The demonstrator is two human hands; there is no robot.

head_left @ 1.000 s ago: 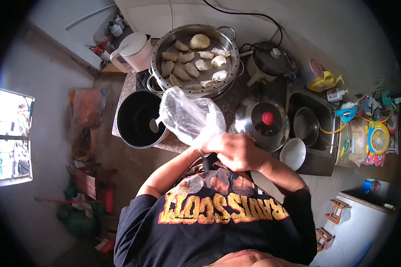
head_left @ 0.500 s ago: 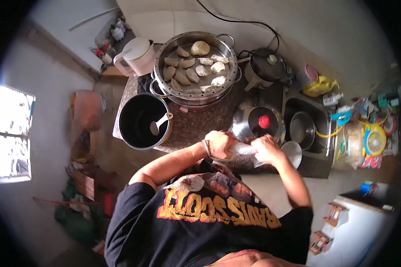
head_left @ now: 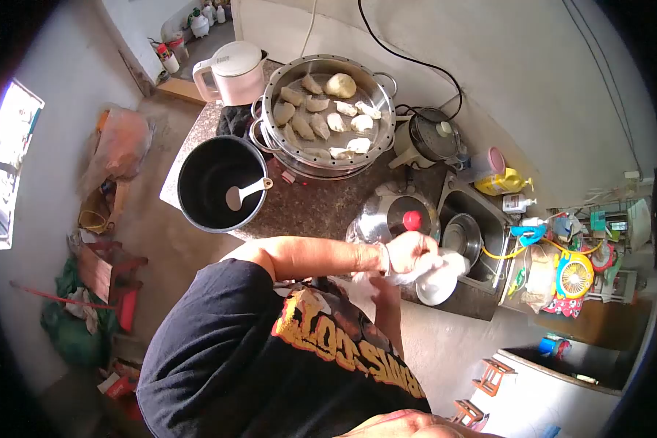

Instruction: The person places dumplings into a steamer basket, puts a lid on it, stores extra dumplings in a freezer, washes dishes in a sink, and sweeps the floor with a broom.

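My left hand (head_left: 410, 252), a band at its wrist, is closed on a crumpled translucent plastic bag (head_left: 442, 267). The bag hangs to the right, over a white bowl (head_left: 432, 296) at the counter's front edge. Below the left wrist is my right hand (head_left: 384, 289), partly hidden and smeared by motion, so its fingers cannot be made out. Just beyond the hands lies a shiny metal lid (head_left: 378, 212) with a red knob. Farther back, dumplings (head_left: 318, 125) and a round lump of dough (head_left: 341, 85) sit in a metal steamer (head_left: 271, 93).
A black inner pot (head_left: 210, 182) with a white rice paddle (head_left: 247, 193) stands at left, near a white pitcher (head_left: 242, 77). Right of the lid is a sink (head_left: 493, 231) holding a metal pan (head_left: 461, 237). A lidded electric pot (head_left: 434, 135) stands against the wall.
Both hands held the bag between them; now the left hand has carried it right, over the bowl. The right hand has dropped back below the left wrist. The view has shifted too.
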